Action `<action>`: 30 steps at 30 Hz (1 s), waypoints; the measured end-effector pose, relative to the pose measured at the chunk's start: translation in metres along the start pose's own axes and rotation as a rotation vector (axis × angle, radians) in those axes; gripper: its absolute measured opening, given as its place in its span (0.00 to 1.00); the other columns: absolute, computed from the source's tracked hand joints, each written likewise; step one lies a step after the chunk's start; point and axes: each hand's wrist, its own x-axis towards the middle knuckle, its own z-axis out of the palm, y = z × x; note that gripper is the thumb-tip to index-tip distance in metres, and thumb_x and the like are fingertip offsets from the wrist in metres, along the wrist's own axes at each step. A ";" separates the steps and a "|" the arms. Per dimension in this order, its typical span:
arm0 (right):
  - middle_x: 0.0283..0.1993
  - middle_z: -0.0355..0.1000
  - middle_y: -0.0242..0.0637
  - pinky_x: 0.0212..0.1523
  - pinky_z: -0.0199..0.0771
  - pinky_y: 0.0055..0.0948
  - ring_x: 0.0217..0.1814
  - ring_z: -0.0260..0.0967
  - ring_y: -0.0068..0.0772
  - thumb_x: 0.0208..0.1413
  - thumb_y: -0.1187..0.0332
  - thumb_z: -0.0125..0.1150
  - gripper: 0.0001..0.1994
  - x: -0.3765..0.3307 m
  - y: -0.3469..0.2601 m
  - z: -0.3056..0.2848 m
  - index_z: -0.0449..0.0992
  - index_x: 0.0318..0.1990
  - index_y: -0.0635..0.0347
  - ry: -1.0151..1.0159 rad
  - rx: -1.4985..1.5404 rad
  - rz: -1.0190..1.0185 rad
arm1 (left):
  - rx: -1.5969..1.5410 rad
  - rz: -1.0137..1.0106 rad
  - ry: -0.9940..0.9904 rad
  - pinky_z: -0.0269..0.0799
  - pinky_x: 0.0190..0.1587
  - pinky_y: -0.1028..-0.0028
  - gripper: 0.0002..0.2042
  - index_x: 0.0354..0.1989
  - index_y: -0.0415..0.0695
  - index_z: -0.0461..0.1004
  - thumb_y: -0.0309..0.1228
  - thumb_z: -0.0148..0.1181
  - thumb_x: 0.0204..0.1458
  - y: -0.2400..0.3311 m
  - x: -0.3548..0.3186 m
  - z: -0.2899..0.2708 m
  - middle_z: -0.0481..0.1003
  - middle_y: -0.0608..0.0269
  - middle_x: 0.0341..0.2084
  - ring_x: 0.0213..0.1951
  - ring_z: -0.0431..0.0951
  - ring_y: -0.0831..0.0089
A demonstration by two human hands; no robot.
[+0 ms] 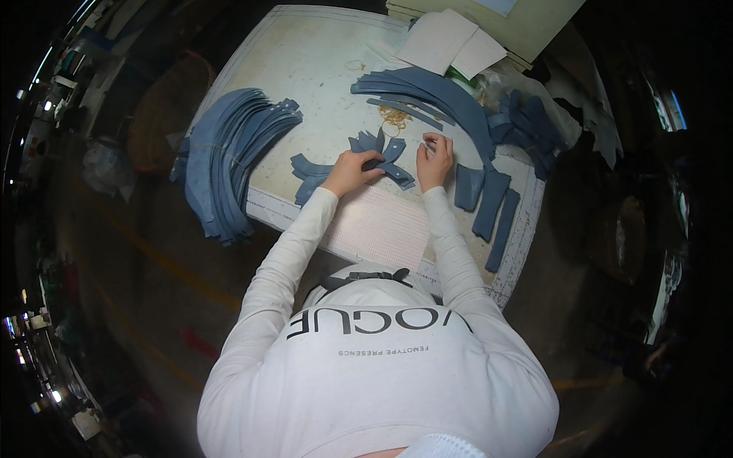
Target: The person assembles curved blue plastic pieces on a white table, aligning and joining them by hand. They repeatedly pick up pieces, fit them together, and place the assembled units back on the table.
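Observation:
My left hand (350, 171) presses down on a small bunch of curved blue cut pieces (385, 156) near the middle of the white table (305, 69). Close beside it, my right hand (435, 159) has its fingers bent at the right end of the same bunch and pinches something small that I cannot make out. Both arms are in white sleeves. A pinkish ruled sheet (382, 223) lies under my wrists at the table's near edge.
A thick fanned stack of blue curved pieces (229, 156) hangs over the table's left edge. More long blue arcs (435, 95) and short blue strips (492, 202) lie right. Rubber bands (395, 116), white papers (450, 42) and a woven basket (164, 111) sit around.

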 end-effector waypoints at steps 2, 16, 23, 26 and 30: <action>0.39 0.68 0.41 0.33 0.78 0.27 0.36 0.73 0.34 0.47 0.82 0.58 0.09 -0.002 -0.002 -0.013 0.73 0.37 0.63 0.023 -0.024 -0.019 | -0.053 -0.080 0.050 0.72 0.30 0.73 0.12 0.36 0.43 0.78 0.35 0.68 0.45 -0.003 -0.001 0.001 0.77 0.56 0.22 0.22 0.77 0.68; 0.38 0.76 0.45 0.35 0.72 0.23 0.38 0.75 0.33 0.56 0.39 0.51 0.35 0.007 0.011 0.015 0.73 0.49 0.70 -0.556 0.503 0.922 | -0.171 0.113 0.035 0.76 0.38 0.69 0.49 0.69 0.57 0.49 0.39 0.72 0.37 0.017 -0.005 -0.012 0.61 0.55 0.51 0.32 0.76 0.66; 0.31 0.77 0.44 0.36 0.75 0.27 0.31 0.77 0.33 0.36 0.67 0.75 0.22 0.008 -0.036 0.020 0.78 0.40 0.67 -0.613 -0.200 0.110 | -0.134 0.050 0.111 0.70 0.48 0.67 0.40 0.62 0.52 0.59 0.36 0.72 0.37 0.011 -0.008 -0.020 0.70 0.57 0.37 0.38 0.75 0.64; 0.31 0.78 0.42 0.36 0.75 0.26 0.31 0.76 0.31 0.36 0.67 0.76 0.22 0.030 -0.058 0.020 0.78 0.41 0.66 -0.661 -0.016 0.142 | 0.173 -0.147 0.032 0.64 0.50 0.65 0.37 0.58 0.50 0.62 0.28 0.70 0.33 -0.003 -0.017 -0.034 0.74 0.58 0.32 0.38 0.75 0.66; 0.33 0.78 0.36 0.37 0.72 0.19 0.32 0.73 0.22 0.40 0.74 0.73 0.17 0.072 -0.070 0.022 0.78 0.40 0.66 -0.726 0.292 0.268 | 0.412 -0.022 0.137 0.60 0.54 0.60 0.20 0.41 0.45 0.73 0.31 0.65 0.35 -0.026 -0.025 -0.061 0.75 0.61 0.29 0.35 0.76 0.61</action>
